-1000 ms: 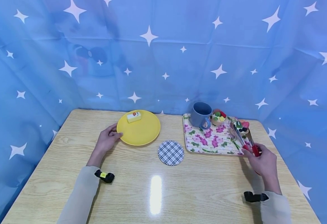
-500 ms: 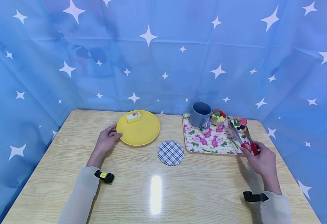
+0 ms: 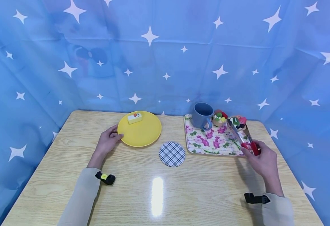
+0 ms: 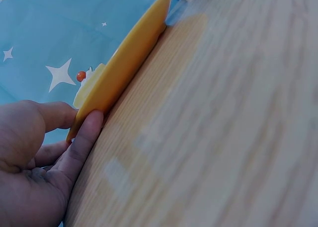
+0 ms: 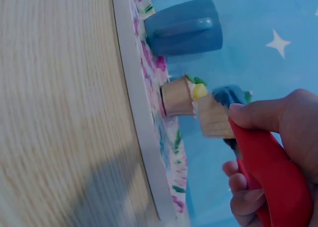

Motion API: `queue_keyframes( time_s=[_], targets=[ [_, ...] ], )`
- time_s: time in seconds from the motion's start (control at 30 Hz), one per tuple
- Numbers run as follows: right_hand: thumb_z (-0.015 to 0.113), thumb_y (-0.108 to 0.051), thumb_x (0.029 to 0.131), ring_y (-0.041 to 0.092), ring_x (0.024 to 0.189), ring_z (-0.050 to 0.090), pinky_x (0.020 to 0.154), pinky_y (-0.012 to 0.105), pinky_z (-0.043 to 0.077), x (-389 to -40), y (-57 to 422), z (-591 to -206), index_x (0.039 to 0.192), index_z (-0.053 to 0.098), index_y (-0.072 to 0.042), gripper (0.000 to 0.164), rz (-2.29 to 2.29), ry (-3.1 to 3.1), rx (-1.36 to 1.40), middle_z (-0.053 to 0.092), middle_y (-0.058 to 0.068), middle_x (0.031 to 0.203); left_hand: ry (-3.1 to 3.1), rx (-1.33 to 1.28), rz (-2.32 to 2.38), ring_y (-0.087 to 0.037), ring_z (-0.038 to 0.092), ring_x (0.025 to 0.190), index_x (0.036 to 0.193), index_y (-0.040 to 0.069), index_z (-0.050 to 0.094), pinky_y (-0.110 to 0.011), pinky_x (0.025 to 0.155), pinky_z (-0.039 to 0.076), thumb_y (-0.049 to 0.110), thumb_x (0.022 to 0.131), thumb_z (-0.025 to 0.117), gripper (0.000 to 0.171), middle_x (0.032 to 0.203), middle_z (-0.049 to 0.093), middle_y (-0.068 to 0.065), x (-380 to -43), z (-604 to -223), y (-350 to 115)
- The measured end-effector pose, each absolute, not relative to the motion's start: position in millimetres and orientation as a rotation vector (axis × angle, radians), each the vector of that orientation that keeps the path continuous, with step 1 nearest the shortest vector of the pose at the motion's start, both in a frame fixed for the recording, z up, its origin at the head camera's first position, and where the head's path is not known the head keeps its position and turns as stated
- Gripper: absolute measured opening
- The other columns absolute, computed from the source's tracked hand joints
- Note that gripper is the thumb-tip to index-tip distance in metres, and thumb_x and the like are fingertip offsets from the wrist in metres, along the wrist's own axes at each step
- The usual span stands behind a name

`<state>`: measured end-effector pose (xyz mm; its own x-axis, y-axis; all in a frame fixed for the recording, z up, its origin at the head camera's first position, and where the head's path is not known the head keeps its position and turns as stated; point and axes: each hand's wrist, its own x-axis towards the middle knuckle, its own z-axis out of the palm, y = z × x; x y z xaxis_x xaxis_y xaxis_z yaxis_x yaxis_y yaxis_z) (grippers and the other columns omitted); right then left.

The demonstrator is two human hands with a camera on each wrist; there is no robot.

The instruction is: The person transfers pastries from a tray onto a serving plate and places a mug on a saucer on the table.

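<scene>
At the left, my left hand (image 3: 107,142) pinches the rim of a yellow plate (image 3: 142,133); the left wrist view shows the thumb against the plate's underside (image 4: 119,83). A small toy cake slice (image 3: 134,118) with a red-orange topping lies on that plate. My right hand (image 3: 264,160) grips red-handled tongs (image 3: 255,149). Between the tong tips is a toy fruit tart (image 3: 238,121), held above the flowered tray (image 3: 207,150). In the right wrist view, the held tart (image 5: 213,117) is raised higher than a second tart (image 5: 177,97), which stands on the tray.
A blue mug (image 3: 201,116) stands at the tray's back left, with the second tart beside it. A round checked coaster (image 3: 172,154) lies between plate and tray. Behind the wooden table (image 3: 125,188) hangs a blue curtain (image 3: 176,62) with white stars.
My right hand has shifted slightly left and away from me, carrying the tongs and the fruit tart towards the second tart. The left hand and the plate stay in place.
</scene>
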<state>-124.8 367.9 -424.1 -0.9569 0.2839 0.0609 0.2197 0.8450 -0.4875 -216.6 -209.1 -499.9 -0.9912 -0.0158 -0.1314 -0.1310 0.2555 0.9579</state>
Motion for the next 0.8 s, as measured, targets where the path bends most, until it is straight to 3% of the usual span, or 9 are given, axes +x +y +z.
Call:
queue_keyframes(
  time_s=[0.1,0.8],
  targets=[
    [0.063,-0.049,0.099,0.044,0.104,0.053,0.067,0.022,0.046,-125,365,-422,0.149,0.043,0.009,0.079,0.741,-2.882,-0.374,0.054,0.037,0.132,2.414,-0.149,1.85,-0.005,0.061,0.088,0.16,0.01,0.037,-0.019,0.081,0.064,0.017,0.101,0.066,0.065,0.124,0.053,-0.013,-216,-500,-210],
    [0.066,-0.049,0.097,0.04,0.099,0.057,0.06,0.016,0.044,-121,344,-405,0.145,0.05,0.005,0.073,0.71,-2.813,-0.259,0.06,0.032,0.124,2.428,-0.156,1.841,-0.006,0.062,0.087,0.159,0.011,0.038,-0.02,0.08,0.064,0.017,0.101,0.066,0.065,0.124,0.055,-0.014,-217,-499,-210]
  ],
)
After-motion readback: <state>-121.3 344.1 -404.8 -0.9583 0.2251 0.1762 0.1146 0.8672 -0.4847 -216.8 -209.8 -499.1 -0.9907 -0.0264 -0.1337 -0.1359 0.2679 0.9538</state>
